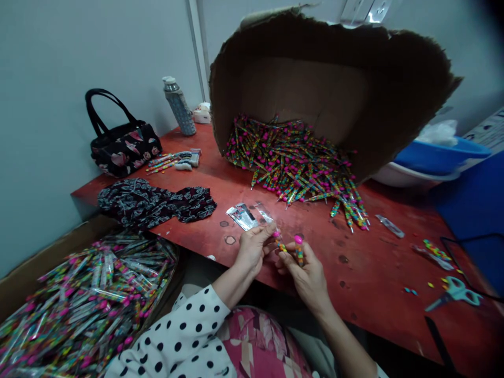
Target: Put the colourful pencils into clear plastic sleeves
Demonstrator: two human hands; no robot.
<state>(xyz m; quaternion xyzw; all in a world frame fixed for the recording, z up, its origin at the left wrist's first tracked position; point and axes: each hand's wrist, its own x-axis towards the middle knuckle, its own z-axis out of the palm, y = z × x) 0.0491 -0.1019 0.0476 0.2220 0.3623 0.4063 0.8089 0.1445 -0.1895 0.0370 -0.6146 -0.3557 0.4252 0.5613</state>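
Note:
My left hand (254,247) is closed in a pinch on a clear plastic sleeve (264,212), which sticks out beyond the fingertips. My right hand (307,273) grips a multicoloured beaded pen (299,251) with a pink end pointing up. A second such pen (279,241) lies between the two hands, its pink end at my left fingertips and its lower part at my right fingers. Just past my left hand, a small stack of clear sleeves with printed inserts (242,216) rests on the red table (326,252).
A tipped cardboard box (315,79) spills many similar pens (291,157) onto the table. At lower left, another carton holds wrapped pens (90,299). Scissors (454,294) and loose beads lie right. A dark cloth (157,202), handbag (126,147) and flask (180,107) stand left.

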